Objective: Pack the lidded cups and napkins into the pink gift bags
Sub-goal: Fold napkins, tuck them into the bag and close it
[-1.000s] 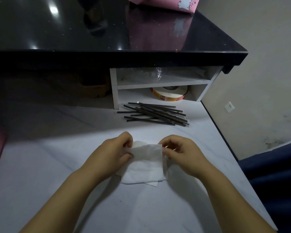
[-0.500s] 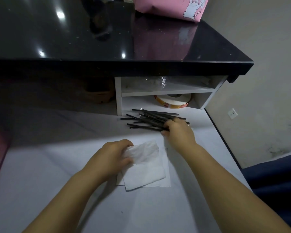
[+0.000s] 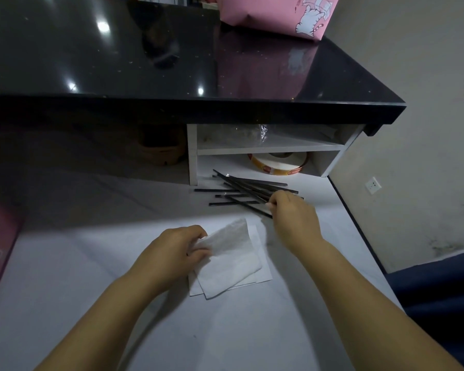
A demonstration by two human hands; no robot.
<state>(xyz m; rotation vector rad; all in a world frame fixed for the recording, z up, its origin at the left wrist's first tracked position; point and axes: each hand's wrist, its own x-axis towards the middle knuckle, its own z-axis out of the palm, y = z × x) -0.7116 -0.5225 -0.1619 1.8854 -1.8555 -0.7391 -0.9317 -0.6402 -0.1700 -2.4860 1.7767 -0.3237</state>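
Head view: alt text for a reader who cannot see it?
The left hand pinches a white napkin on the pale table while the right hand grips black sticks. A pink gift bag stands on the black counter behind.

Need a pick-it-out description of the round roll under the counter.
Find the glossy black counter; under its right end stands a white two-tier shelf. In the lower tier lies the round roll, flat. It is the only ring there, cream with an orange printed rim, just behind the scattered black sticks.
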